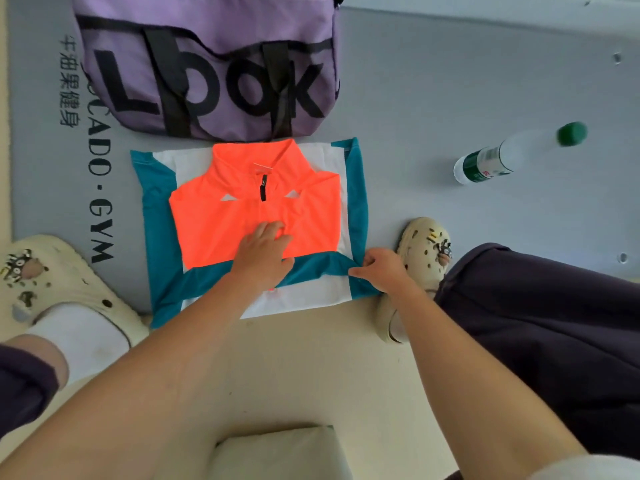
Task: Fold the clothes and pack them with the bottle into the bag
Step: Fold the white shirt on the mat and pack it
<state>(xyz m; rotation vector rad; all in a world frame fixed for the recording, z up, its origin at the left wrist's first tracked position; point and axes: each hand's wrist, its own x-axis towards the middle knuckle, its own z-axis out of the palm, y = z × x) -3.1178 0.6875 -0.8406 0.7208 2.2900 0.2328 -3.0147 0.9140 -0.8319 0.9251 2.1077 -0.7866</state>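
The left hand presses flat on the orange top; the right hand pinches the teal shirt corner; lifting unevenly could slide the stack apart.

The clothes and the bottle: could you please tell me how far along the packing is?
Done: the orange zip-neck top lies folded on the teal-and-white shirt. In hand: the left hand presses the stack; the right hand pinches the shirt's corner. Left: the purple fabric bag holds nothing visible, and the green-capped plastic bottle lies on the mat.
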